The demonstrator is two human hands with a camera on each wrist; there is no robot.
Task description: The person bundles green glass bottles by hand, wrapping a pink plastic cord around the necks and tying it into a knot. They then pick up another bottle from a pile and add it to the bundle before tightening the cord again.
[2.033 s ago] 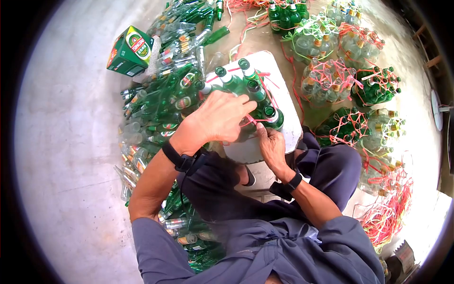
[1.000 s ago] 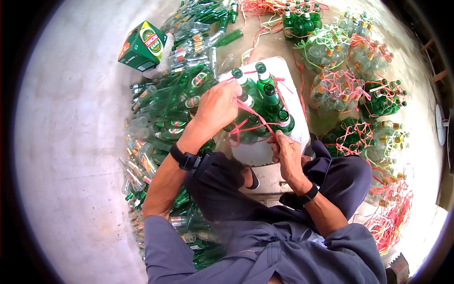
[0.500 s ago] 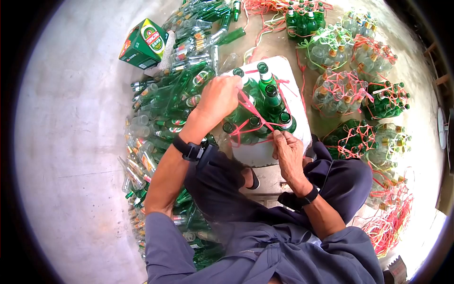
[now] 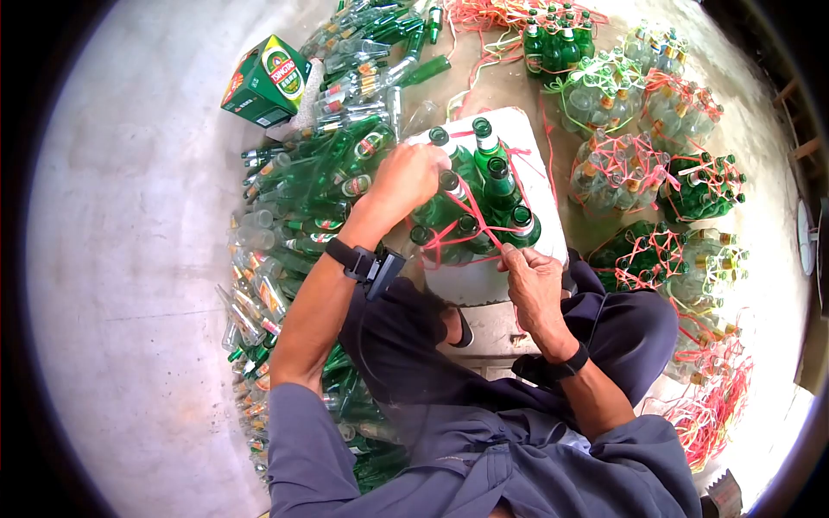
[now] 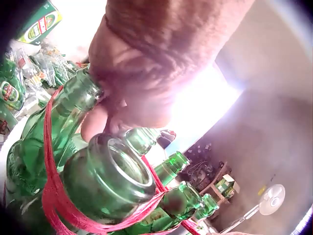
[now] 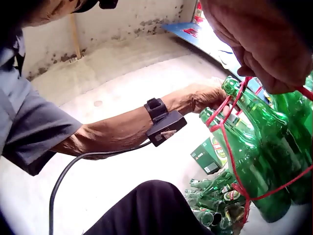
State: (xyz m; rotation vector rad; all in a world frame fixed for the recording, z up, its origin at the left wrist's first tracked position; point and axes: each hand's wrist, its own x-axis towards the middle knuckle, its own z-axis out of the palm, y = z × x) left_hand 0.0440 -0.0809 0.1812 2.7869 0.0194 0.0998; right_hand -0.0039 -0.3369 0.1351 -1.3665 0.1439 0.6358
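A cluster of green glass bottles [image 4: 499,186] stands upright on a white-topped stool [image 4: 540,181], with red plastic string [image 4: 484,226] crossing between the necks. My left hand [image 4: 401,180] is at the left necks, fingers curled and the string running up to it. In the left wrist view its thumb and fingers [image 5: 95,122] dip between the necks, close behind a bottle mouth [image 5: 131,161]; their tips are partly hidden. At the near right bottle, my right hand [image 4: 533,281] pinches the string between thumb and forefinger. A loose end trails below that hand.
Loose empty bottles [image 4: 345,142] lie heaped to the left, near a green beer carton [image 4: 268,82]. On the right stand several tied bottle bundles [image 4: 617,168]. A tangle of red and pale string [image 4: 712,414] lies at the lower right, with more string [image 4: 492,13] behind.
My left hand has drawn a string strand up and left from the near bottles to the left necks. My right hand has shifted slightly right and down, still pinching string.
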